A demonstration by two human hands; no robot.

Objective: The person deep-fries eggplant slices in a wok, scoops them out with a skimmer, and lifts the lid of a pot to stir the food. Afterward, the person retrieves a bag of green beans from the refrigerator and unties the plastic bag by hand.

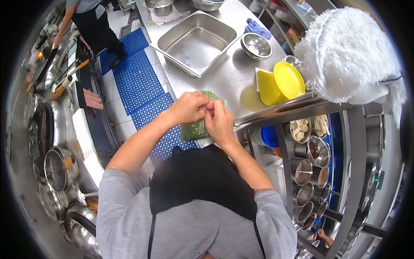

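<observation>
A clear plastic bag [194, 131] of chopped greens hangs in front of my apron, near the edge of the steel table. My left hand [188, 107] pinches the top of the bag, with a ring on one finger. Close against it, my right hand [219, 120] pinches the same bunched plastic, its fingertips meeting those of the left. Both hands are closed, and they hide the neck of the bag. Some green also shows just above my fingers. Beyond the hands, a deep rectangular steel pan [161, 48] rests on the table.
Steel bowls [256, 46], a purple-blue cloth or glove [258, 28] and a yellow container [276, 88] stand on the table [224, 82]. White towels [345, 56] hang at right, above a shelf of ingredient pots [304, 168]. A co-worker [92, 26] stands by the stoves at left, near blue mats [136, 82].
</observation>
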